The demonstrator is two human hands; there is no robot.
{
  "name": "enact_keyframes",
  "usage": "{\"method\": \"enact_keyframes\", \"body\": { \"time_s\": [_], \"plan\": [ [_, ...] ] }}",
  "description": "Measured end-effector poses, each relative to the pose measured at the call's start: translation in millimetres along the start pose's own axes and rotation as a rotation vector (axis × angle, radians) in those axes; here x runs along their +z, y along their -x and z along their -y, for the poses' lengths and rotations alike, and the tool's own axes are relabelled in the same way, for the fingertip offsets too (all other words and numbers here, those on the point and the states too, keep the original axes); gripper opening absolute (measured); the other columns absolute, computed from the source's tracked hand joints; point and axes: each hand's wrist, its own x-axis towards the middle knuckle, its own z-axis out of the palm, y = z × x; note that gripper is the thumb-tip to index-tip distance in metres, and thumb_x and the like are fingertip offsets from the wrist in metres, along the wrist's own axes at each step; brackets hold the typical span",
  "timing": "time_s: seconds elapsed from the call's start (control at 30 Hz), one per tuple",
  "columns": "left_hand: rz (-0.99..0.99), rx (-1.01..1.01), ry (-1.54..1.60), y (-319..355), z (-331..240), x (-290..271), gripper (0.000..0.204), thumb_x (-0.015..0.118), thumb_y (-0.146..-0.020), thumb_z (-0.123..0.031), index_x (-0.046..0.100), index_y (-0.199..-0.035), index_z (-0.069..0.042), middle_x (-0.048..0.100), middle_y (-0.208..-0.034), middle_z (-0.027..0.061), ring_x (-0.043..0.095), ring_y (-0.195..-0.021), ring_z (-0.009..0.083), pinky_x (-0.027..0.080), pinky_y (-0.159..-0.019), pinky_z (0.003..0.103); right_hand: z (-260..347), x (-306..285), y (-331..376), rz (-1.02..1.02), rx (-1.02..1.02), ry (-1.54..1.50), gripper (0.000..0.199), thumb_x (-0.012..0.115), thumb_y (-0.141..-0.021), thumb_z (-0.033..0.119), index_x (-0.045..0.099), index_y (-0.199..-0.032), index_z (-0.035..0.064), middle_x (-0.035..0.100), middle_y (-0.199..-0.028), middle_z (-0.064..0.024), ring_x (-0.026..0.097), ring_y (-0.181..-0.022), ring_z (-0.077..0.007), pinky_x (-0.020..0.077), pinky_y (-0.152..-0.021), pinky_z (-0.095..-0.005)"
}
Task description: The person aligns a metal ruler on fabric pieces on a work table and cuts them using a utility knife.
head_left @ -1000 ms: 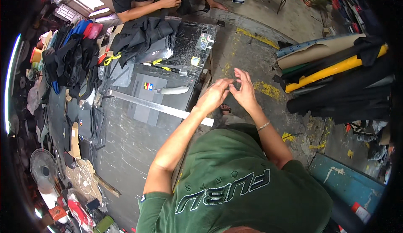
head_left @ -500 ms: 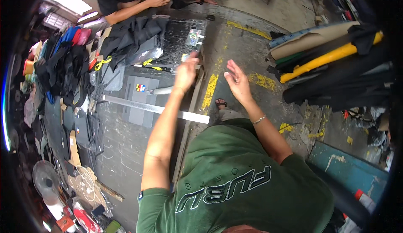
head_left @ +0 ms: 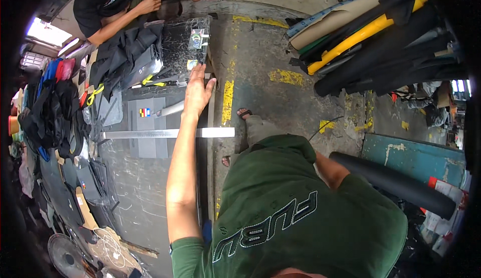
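The person in the green shirt (head_left: 300, 218) leans over a dark, scratched tabletop (head_left: 145, 193). One long black roll (head_left: 396, 183) lies by the person's right side, and the right arm goes down behind the body, so the right hand is hidden and I cannot tell how its fingers are. The left arm reaches far forward. One long metal ruler (head_left: 150, 133) lies flat across the tabletop, and the arm passes over it. The left hand (head_left: 198, 91) is past the ruler, near the tabletop's right edge. Its fingers (head_left: 195, 75) are straight and close together, and they hold nothing. Just left of the hand lies one grey sheet (head_left: 145, 127) with a small coloured patch on it, and one pale curved tool (head_left: 168, 110) rests on that sheet, close to the hand. I cannot tell if the hand touches the tabletop. Right beyond the fingertips is one shiny clear plastic piece (head_left: 185, 45) with a label on it. Two yellow-handled tools (head_left: 150, 81) lie near it to the left. Black cloth pieces (head_left: 120, 60) are heaped on the left side. At the far end, another person in a black top (head_left: 105, 5) holds something small. Across the grey floor (head_left: 270, 52), many rolls of material (head_left: 371, 32) lie stacked, one of them yellow.
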Motion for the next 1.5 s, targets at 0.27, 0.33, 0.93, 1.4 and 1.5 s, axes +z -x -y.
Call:
{"method": "enact_keyframes", "body": {
  "time_s": [0.27, 0.33, 0.93, 1.4, 1.5],
  "plan": [
    [-0.094, -0.108, -0.244, -33, -6, 9, 0.072, 0.074, -0.090, -0.019, 0.041, -0.149, 0.007, 0.038, -0.155, 0.0302, 0.035, -0.146, 0.0467, 0.031, -0.122, 0.048, -66, -26, -13, 0.195, 0.238, 0.016, 0.038, 0.066, -0.096, 0.033, 0.070, -0.120, 0.0039, 0.073, -0.093, -0.0104, 0.068, -0.084, -0.0246, 0.0544, -0.077, -0.0433],
    [-0.156, -0.067, -0.351, -66, -1, 24, 0.077, 0.074, -0.089, -0.021, 0.037, -0.151, 0.005, 0.037, -0.157, 0.0271, 0.035, -0.145, 0.0474, 0.031, -0.121, 0.051, -75, -52, -77, 0.223, 0.317, 0.016, 0.037, 0.066, -0.096, 0.032, 0.070, -0.121, 0.0050, 0.074, -0.094, -0.0090, 0.068, -0.084, -0.0225, 0.0551, -0.078, -0.0418],
    [-0.150, -0.495, -0.804, -131, 1, 60, 0.104, 0.083, -0.074, -0.021, 0.026, -0.159, -0.004, 0.037, -0.160, 0.0176, 0.037, -0.147, 0.0382, 0.035, -0.118, 0.054, 238, -270, -454, 0.043, 0.122, -0.193, 0.026, 0.063, -0.100, 0.022, 0.070, -0.116, 0.0019, 0.063, -0.076, -0.0007, 0.055, -0.061, -0.0086, 0.0469, -0.057, -0.0278],
    [-0.049, -0.703, -0.827, -135, 6, 59, 0.104, 0.083, -0.070, -0.020, 0.029, -0.155, 0.002, 0.032, -0.163, 0.0226, 0.031, -0.151, 0.0418, 0.028, -0.122, 0.056, 228, -324, -570, 0.441, 0.573, 0.214, 0.040, 0.062, -0.096, 0.046, 0.071, -0.102, 0.0076, 0.064, -0.069, -0.0031, 0.061, -0.057, -0.0134, 0.0508, -0.057, -0.0308],
    [-0.037, -0.709, -0.814, -130, 9, 57, 0.101, 0.078, -0.073, -0.026, 0.028, -0.156, 0.002, 0.033, -0.162, 0.0241, 0.032, -0.150, 0.0433, 0.028, -0.122, 0.057, 228, -329, -594, 0.426, 0.641, 0.139, 0.034, 0.063, -0.097, 0.038, 0.070, -0.104, 0.0049, 0.065, -0.076, -0.0033, 0.060, -0.059, -0.0127, 0.0496, -0.056, -0.0297]
  ]
}}
